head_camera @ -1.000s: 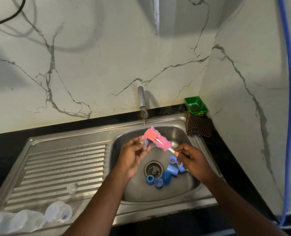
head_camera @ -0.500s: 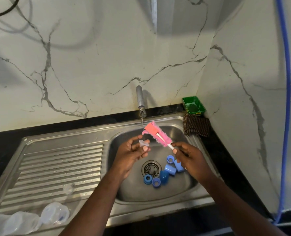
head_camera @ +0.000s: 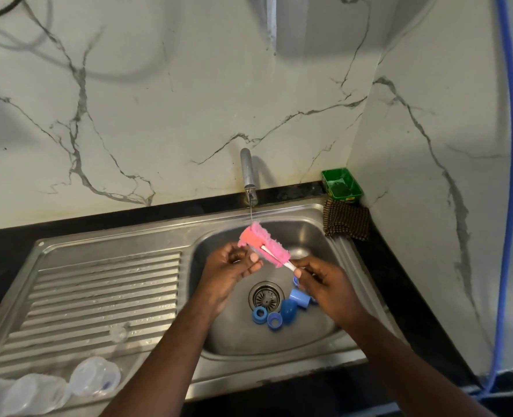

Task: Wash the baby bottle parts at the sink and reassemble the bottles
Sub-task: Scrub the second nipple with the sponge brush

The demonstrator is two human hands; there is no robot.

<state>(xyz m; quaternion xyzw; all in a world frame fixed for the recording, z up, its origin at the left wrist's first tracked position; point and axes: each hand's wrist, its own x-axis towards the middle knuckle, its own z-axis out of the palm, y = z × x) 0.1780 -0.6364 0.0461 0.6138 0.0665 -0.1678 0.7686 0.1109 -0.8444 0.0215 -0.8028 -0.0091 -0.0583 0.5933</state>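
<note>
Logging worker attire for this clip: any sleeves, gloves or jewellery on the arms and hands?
No sleeves show; both arms are bare right down to the frame's bottom edge. The left hand and the right hand are ungloved, and no watch, bracelet or ring is visible on either.

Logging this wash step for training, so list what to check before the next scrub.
1. Water running: ok, a thin stream falls from the tap onto the sponge brush.
2. Brush grip: ok, right hand pinches the handle.
3. Part in left hand: cannot tell, curled fingers hide it.
4. Drain unblocked: ok, blue parts lie beside it.
5. Clear bottles out of the way: ok, lying on the drainboard.
</note>
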